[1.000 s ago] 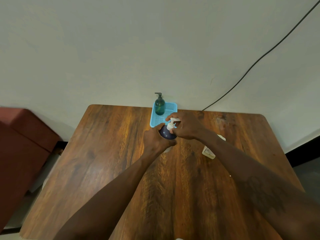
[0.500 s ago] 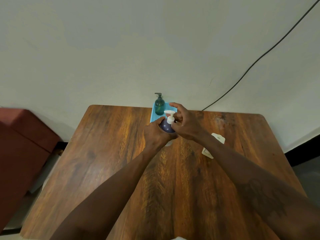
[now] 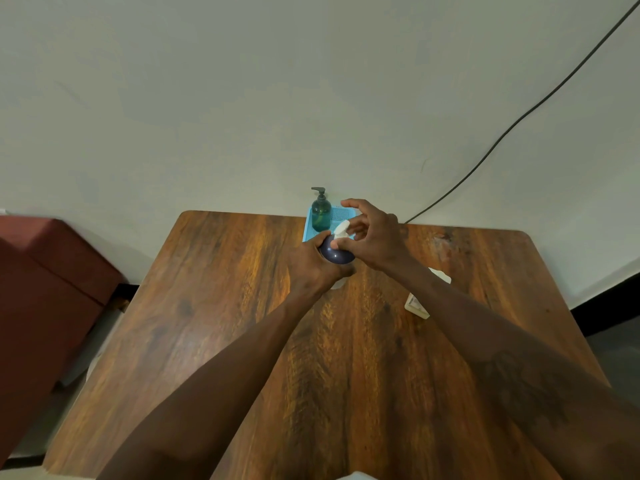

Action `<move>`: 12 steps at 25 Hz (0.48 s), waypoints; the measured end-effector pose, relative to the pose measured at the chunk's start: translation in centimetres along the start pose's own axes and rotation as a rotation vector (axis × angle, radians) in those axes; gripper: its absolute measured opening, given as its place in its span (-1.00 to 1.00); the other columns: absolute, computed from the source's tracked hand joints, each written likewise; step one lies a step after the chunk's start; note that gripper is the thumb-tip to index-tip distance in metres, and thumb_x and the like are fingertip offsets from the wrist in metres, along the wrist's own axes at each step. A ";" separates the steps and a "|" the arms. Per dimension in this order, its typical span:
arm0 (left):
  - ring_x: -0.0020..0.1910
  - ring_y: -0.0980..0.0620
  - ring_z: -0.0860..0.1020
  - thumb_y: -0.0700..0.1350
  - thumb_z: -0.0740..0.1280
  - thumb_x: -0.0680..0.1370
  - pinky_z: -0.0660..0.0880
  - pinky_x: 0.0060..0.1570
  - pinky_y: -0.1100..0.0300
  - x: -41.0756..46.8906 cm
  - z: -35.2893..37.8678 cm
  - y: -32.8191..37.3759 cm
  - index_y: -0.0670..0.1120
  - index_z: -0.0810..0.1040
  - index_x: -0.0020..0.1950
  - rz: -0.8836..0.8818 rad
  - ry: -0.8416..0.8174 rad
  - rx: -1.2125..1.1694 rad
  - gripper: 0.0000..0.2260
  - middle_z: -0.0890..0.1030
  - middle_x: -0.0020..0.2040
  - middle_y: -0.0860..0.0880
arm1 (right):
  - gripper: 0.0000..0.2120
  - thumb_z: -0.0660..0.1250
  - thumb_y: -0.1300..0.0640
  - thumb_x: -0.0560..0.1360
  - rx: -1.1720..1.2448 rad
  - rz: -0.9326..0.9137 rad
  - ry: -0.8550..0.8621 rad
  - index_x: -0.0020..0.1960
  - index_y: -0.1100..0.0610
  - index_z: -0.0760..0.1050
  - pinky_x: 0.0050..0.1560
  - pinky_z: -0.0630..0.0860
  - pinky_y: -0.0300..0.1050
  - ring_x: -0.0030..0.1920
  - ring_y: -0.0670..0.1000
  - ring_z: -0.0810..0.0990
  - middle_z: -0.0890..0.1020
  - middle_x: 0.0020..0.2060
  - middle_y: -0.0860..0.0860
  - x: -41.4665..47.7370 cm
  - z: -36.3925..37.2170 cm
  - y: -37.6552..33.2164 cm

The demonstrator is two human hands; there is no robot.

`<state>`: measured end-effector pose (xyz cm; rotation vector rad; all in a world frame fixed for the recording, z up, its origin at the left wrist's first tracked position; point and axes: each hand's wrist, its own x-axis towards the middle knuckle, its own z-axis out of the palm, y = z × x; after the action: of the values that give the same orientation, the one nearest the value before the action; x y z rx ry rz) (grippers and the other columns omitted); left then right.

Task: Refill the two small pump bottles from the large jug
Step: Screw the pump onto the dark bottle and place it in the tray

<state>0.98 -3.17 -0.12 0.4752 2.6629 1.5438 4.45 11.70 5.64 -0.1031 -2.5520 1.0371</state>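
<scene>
The left hand (image 3: 317, 263) is wrapped around the body of the dark bottle (image 3: 334, 252), which stands on the table (image 3: 242, 306) toward its 12 o'clock edge. The right hand (image 3: 375, 239) pinches the bottle's white pump (image 3: 341, 228) between thumb and bent fingers, its index finger raised and loose. At 11 o'clock from the dark bottle, the green bottle (image 3: 321, 213) stands upright in the blue tray (image 3: 341, 213); a white object (image 3: 417, 304), partly hidden by the right forearm, lies at 4 o'clock.
</scene>
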 end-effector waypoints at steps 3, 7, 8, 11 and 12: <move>-0.01 0.13 0.59 0.05 0.68 0.24 0.56 -0.06 0.32 -0.2 -0.3 0.3 -0.04 0.59 0.29 -0.003 0.015 -0.010 -0.34 0.65 0.09 0.08 | -0.38 0.59 -0.18 0.34 -0.095 -0.017 0.072 0.28 0.10 0.55 -0.09 0.54 -0.41 -0.15 -0.12 0.63 0.68 -0.07 -0.09 0.1 0.0 -0.2; 0.04 0.11 0.63 0.11 0.67 0.25 0.58 0.06 0.29 0.0 -0.3 0.5 -0.02 0.58 0.34 0.020 0.008 -0.020 -0.30 0.68 0.15 0.06 | -0.33 0.50 0.18 0.42 0.016 -0.064 -0.163 0.49 0.05 0.38 0.14 0.63 -0.14 0.15 -0.02 0.66 0.67 0.19 0.05 0.0 0.3 -0.2; 0.06 0.09 0.64 0.14 0.67 0.24 0.60 0.10 0.24 0.1 -0.3 0.5 -0.02 0.58 0.35 0.021 0.012 -0.015 -0.28 0.68 0.16 0.06 | -0.34 0.50 0.21 0.41 -0.005 -0.064 -0.139 0.47 0.05 0.41 0.11 0.64 -0.16 0.10 -0.03 0.67 0.69 0.15 0.05 0.0 0.3 -0.4; 0.02 0.11 0.64 0.14 0.67 0.22 0.63 0.11 0.17 0.1 -0.3 0.4 -0.01 0.60 0.31 0.015 0.026 0.008 -0.30 0.69 0.13 0.07 | -0.43 0.57 0.20 0.35 -0.001 -0.027 -0.028 0.34 0.08 0.55 0.06 0.66 -0.14 -0.01 -0.06 0.70 0.71 0.08 0.05 0.1 0.7 -0.7; 0.00 0.13 0.63 0.12 0.68 0.23 0.62 0.11 0.19 0.0 -0.4 0.5 -0.01 0.61 0.30 0.009 0.037 0.010 -0.32 0.69 0.12 0.07 | -0.48 0.60 0.18 0.33 0.001 -0.021 0.003 0.27 0.10 0.60 0.04 0.66 -0.13 -0.03 -0.05 0.70 0.72 0.06 0.04 0.1 0.9 -0.8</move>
<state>1.00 -3.28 0.56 0.4646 2.7011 1.5576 4.05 10.58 5.64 -0.0775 -2.5448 1.0296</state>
